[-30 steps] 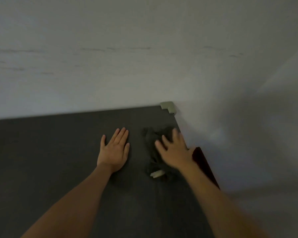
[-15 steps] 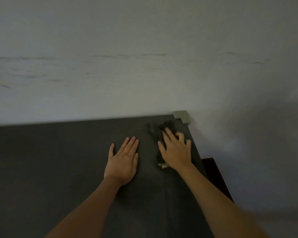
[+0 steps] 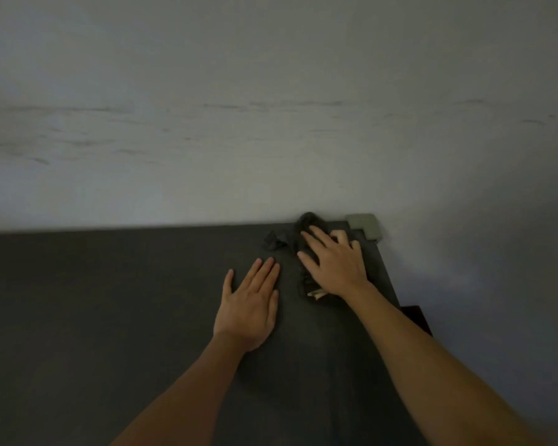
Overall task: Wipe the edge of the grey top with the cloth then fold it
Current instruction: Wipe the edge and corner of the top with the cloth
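Note:
The grey top (image 3: 110,317) fills the lower part of the head view, its far edge against a pale wall. A dark crumpled cloth (image 3: 306,225) lies at the far right corner of the top. My right hand (image 3: 334,262) presses flat on the cloth, fingers spread toward the far edge, and hides most of it. A pale tag of the cloth shows below my right wrist. My left hand (image 3: 248,304) rests flat on the bare top just left of the cloth, fingers together, holding nothing.
A pale green corner guard (image 3: 366,225) caps the top's far right corner. The pale wall (image 3: 271,123) rises straight behind the far edge. A dark reddish piece (image 3: 416,317) sticks out below the right edge. Light floor lies to the right.
My right hand has pushed the cloth along the right edge from the near side up to the far corner. My left hand has stayed flat on the top beside it.

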